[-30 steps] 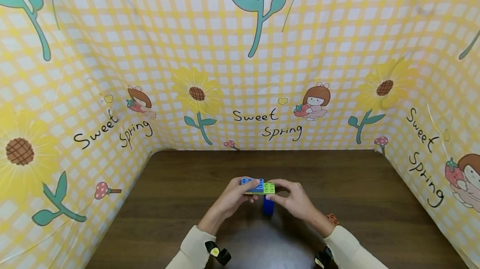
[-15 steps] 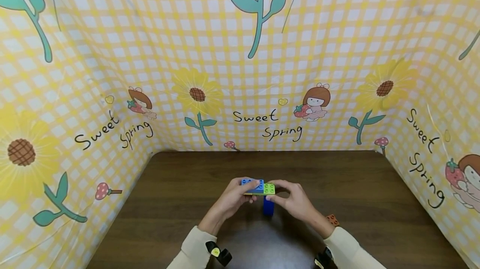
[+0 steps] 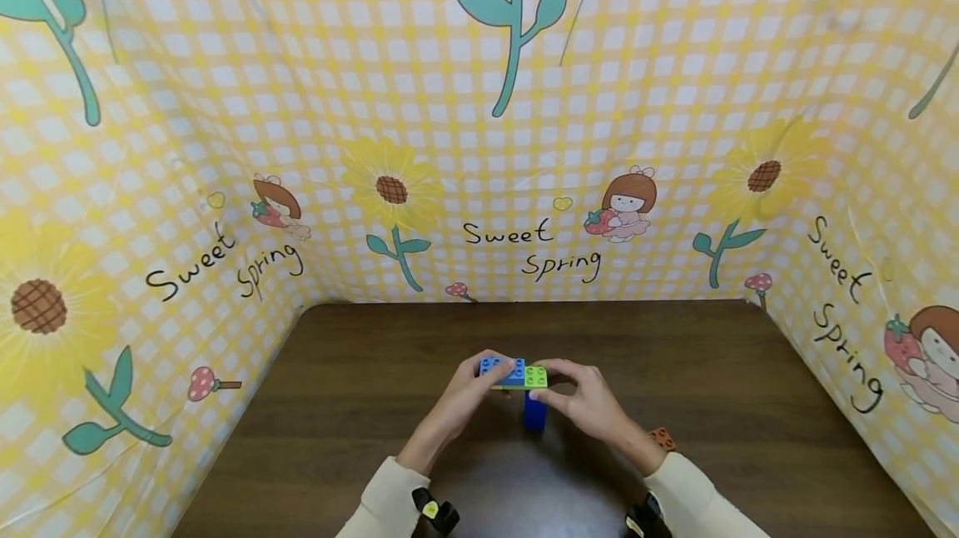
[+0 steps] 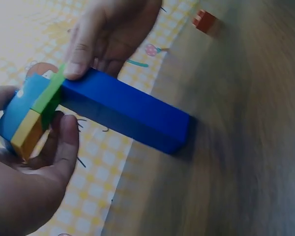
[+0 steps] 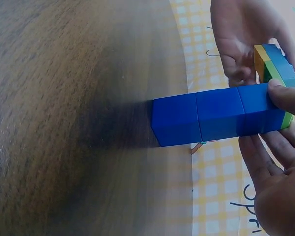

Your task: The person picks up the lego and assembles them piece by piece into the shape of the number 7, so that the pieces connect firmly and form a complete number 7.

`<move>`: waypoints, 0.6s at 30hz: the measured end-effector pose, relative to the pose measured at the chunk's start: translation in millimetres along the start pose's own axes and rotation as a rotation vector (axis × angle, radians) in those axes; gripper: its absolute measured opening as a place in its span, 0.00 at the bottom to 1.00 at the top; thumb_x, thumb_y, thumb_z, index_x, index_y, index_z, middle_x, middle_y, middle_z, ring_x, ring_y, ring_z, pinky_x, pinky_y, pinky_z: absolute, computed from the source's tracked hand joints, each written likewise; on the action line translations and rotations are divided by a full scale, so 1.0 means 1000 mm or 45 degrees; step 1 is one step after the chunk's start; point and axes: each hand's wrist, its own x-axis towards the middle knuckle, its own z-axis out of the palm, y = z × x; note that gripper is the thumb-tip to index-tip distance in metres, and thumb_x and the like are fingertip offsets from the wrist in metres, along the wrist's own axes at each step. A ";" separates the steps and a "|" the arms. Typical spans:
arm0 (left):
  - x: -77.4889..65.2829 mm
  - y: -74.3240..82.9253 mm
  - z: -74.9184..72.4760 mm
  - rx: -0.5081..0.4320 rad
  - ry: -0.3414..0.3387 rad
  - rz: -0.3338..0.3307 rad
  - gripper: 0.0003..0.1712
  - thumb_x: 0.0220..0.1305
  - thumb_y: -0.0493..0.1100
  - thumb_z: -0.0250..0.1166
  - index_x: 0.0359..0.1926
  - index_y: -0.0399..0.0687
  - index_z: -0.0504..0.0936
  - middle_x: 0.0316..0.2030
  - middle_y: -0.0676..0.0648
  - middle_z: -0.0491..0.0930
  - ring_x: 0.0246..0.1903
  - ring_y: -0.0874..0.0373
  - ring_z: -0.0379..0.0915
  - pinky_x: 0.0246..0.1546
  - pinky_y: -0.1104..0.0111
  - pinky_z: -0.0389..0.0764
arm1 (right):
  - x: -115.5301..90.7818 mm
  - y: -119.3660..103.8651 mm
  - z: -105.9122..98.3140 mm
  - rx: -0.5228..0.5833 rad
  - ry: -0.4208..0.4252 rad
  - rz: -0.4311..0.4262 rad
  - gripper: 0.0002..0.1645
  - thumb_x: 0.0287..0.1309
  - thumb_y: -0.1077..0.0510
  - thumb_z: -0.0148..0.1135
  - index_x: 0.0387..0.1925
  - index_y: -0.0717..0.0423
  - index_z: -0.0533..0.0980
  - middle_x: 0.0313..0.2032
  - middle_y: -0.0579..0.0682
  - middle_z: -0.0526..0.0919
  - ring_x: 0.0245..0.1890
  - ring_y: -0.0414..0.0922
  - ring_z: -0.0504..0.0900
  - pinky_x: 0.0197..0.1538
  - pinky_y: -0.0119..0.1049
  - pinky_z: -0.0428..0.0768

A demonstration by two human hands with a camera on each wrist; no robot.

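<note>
A tower of dark blue building blocks (image 5: 196, 118) stands upright on the table. Across its top lies a thin lime-green plate (image 3: 535, 376), jutting out to the left. On that overhang sits a light blue brick (image 3: 502, 370), with a yellow plate (image 4: 27, 133) under its outer end. My left hand (image 3: 466, 392) pinches the light blue brick and the yellow plate, thumb on top and fingers below. My right hand (image 3: 588, 396) grips the top of the tower at the green plate, thumb on the near side; its other fingers lie round the far side.
An orange-red brick (image 3: 663, 439) lies on the dark wooden table (image 3: 375, 338), beside my right forearm. A yellow checked cloth (image 3: 419, 255) rises along the table's back and sides.
The fingers of my left hand have shifted slightly beneath the bricks and show less under them. The bricks and my right hand hold nearly the same place.
</note>
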 end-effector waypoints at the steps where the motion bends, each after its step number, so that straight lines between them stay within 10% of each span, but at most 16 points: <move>1: -0.001 -0.001 -0.001 0.031 0.018 0.029 0.21 0.81 0.52 0.61 0.58 0.38 0.81 0.48 0.45 0.82 0.43 0.56 0.77 0.53 0.56 0.81 | 0.000 0.000 0.000 0.003 0.001 0.002 0.23 0.65 0.53 0.76 0.59 0.54 0.84 0.53 0.53 0.91 0.51 0.49 0.90 0.55 0.60 0.86; 12: -0.010 -0.001 -0.022 0.312 0.068 0.622 0.16 0.73 0.37 0.70 0.59 0.44 0.82 0.57 0.43 0.83 0.59 0.55 0.80 0.62 0.69 0.81 | 0.003 -0.001 0.001 -0.016 0.012 0.022 0.23 0.65 0.52 0.76 0.59 0.53 0.84 0.52 0.52 0.91 0.50 0.48 0.90 0.54 0.58 0.87; 18: -0.013 -0.006 -0.029 0.471 0.017 0.717 0.18 0.68 0.38 0.75 0.56 0.54 0.85 0.57 0.49 0.84 0.59 0.54 0.81 0.63 0.65 0.83 | 0.000 -0.002 0.002 -0.026 0.003 0.062 0.24 0.65 0.50 0.76 0.60 0.53 0.84 0.51 0.51 0.91 0.50 0.49 0.90 0.55 0.58 0.87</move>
